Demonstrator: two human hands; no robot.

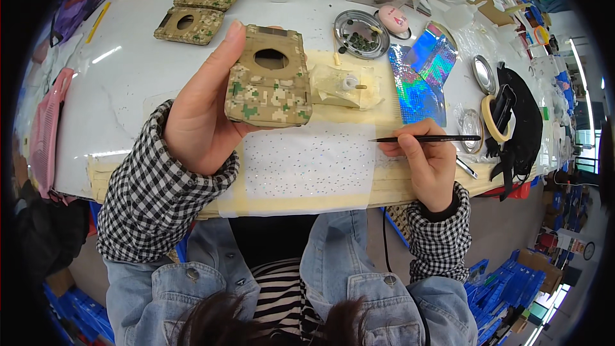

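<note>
- Tan-and-green camouflage casing [268, 99], in the head view, sat raised above the table [138, 86], the left hand [205, 106] closed round it, fingers mostly hidden.
- Slim black tool [442, 138] was pinched in the right hand [428, 170], tip leftward near the dotted sheet [307, 170].

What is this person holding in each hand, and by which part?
The left hand holds a camouflage casing by its left side, thumb along that edge. The right hand holds a slim black pen-like tool around its middle.
</note>
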